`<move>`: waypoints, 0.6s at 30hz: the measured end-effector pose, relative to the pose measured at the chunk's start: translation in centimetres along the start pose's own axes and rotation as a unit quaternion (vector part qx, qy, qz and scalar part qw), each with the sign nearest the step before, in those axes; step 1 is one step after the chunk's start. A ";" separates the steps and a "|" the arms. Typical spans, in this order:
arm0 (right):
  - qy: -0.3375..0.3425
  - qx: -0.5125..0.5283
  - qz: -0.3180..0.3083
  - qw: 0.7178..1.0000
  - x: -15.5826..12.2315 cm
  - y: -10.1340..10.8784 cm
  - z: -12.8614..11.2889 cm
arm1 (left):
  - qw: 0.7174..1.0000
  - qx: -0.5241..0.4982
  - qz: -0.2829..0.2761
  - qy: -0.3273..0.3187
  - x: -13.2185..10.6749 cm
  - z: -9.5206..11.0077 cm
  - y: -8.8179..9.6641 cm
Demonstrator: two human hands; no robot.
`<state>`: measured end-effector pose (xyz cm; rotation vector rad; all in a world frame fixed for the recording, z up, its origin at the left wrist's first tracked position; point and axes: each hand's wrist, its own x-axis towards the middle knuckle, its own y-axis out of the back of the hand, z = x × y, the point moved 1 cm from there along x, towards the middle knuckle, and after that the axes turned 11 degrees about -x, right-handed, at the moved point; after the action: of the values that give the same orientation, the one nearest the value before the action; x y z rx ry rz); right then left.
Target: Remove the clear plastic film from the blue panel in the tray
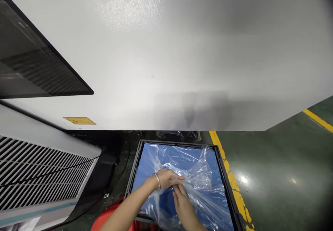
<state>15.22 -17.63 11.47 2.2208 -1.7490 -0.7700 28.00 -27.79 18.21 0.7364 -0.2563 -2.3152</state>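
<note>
Two bare hands meet over a black-rimmed crate (227,182), its blue contents (145,161) lying under crumpled clear film (200,175). The left hand (166,178), a bangle (157,181) at its wrist, reaches in from 8 o'clock and appears to pinch a gathered fold, fingers drawn together. The right hand (183,205) rises from 5 o'clock, fingertips just below the left's; whether it grips the film cannot be told. Meeting mid-crate likely lets both hands control the loose, slippery folds together. A pale panel (166,68) stands at 12 o'clock, a yellow floor line (235,186) runs along 3 o'clock, and something red (104,217) sits at 8 o'clock, perhaps supporting the crate, though the contact is hidden.
</note>
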 end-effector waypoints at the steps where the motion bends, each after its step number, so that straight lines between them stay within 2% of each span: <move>1: -0.003 -0.018 -0.007 1.000 0.6 0.2 0.2 | 1.000 0.022 0.020 -0.003 0.0 0.1 -0.4; 3: -0.007 -0.044 -0.024 0.999 1.3 1.0 0.1 | 0.994 0.083 0.068 -0.016 -0.2 -0.1 -1.4; 5: 0.001 -0.049 -0.055 0.997 1.3 2.5 -0.4 | 0.976 0.169 0.129 -0.042 -0.4 -0.7 -2.5; 8: 0.005 -0.026 -0.102 0.994 1.2 6.0 -1.6 | 0.927 0.283 0.223 -0.102 -0.7 -1.7 -4.2; 12: -0.064 -0.020 -0.072 0.995 4.3 10.3 -2.7 | 0.867 0.336 0.327 -0.169 -0.7 -2.3 -5.6; 14: -0.105 -0.031 -0.088 0.990 6.8 11.1 -2.8 | 0.851 0.342 0.351 -0.190 -0.6 -2.3 -5.8; 18: -0.183 -0.074 -0.182 0.963 10.4 11.3 -2.4 | 0.826 0.332 0.392 -0.232 -0.7 -1.7 -5.6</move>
<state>8.67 -31.00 16.02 2.4430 -1.3632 -1.4209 26.30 -23.11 15.03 0.2466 -1.3639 -1.5238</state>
